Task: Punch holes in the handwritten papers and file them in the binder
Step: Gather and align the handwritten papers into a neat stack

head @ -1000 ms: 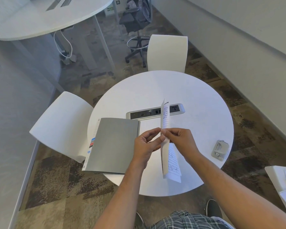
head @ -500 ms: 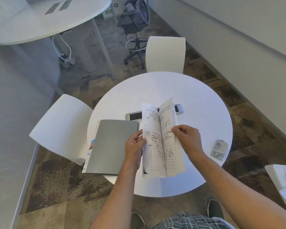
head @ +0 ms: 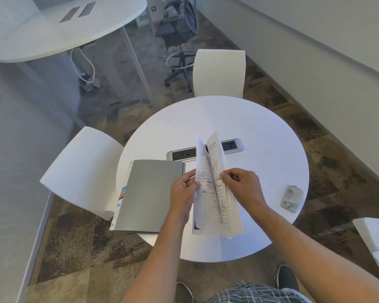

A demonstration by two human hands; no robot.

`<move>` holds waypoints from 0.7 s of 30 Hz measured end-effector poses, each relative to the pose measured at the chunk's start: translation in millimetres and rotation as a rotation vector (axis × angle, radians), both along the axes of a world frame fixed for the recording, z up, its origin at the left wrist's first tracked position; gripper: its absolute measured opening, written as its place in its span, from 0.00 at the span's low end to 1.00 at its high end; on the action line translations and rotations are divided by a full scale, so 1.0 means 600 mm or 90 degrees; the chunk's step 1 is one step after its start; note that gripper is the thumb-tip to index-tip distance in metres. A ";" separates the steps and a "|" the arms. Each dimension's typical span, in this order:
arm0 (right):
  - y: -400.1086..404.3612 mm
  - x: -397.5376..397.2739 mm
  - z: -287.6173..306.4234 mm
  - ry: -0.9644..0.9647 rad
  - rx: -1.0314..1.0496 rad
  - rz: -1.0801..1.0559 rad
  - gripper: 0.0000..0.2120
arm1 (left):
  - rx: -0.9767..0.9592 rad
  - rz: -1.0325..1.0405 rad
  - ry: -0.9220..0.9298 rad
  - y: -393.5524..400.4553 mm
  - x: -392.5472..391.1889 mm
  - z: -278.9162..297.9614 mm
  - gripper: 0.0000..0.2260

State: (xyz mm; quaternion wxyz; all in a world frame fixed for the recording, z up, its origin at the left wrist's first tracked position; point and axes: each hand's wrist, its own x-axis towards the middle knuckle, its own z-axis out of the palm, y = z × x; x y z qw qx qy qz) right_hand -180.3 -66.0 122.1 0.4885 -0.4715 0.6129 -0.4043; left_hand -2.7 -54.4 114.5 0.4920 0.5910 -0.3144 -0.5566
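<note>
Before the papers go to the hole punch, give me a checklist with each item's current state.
1. Handwritten papers held by both hands, left hand and right hand: ok.
2. Sheets squared into one flat stack: not ok, fanned apart.
3. Hole punch within view on the round table, nothing on it: ok.
4. Binder open for filing: not ok, grey cover closed.
5. Sheet count: cannot tell.

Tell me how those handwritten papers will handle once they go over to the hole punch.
The papers look thin and floppy: the sheets bow and fan apart between the left hand and right hand. Probably light, since a fingertip grip holds them up. They may slip out of line, so squaring the edges before reaching the hole punch seems wise.
</note>
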 end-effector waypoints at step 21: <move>0.008 -0.011 -0.054 -0.021 -0.046 -0.105 0.27 | -0.007 -0.031 0.103 -0.003 0.007 -0.008 0.09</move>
